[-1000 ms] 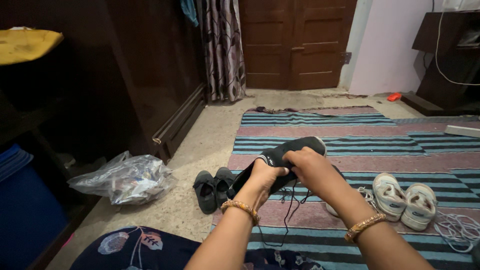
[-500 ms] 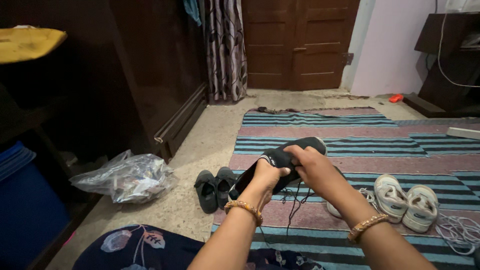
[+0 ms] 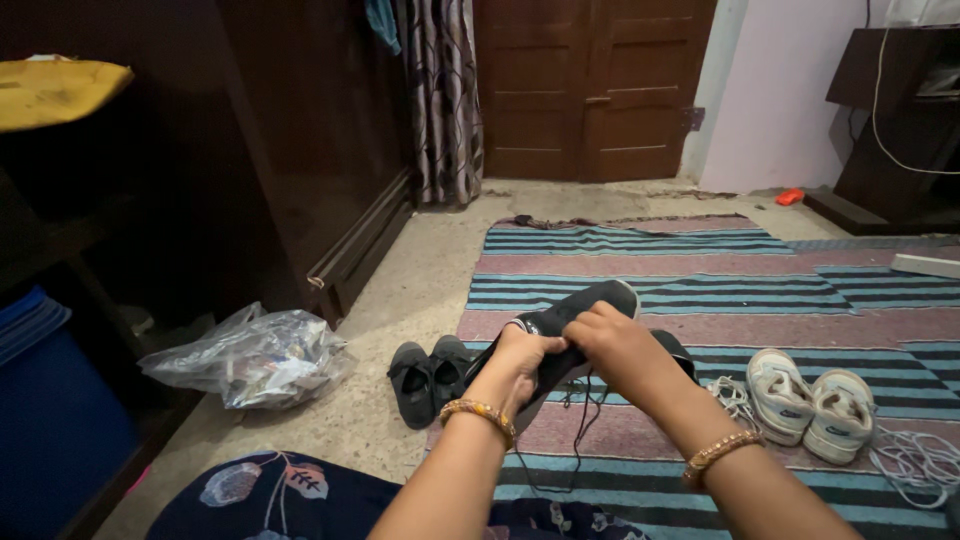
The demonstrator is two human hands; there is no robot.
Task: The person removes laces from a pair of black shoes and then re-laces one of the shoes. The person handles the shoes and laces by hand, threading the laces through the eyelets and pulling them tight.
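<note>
- Left hand grips the black shoe at its collar; right hand pinches the upper near the lace.
- Shoe is held above the striped rug, toe at 1 o'clock.
- Advice: keep the shoe steady and draw the thin, limp cord evenly.
- Woven rug; white sneakers at 3 o'clock; crinkled plastic bag at 9.

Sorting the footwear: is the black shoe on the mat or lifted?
Lifted: both hands, left and right, hold the black shoe above the striped mat, laces dangling.
</note>
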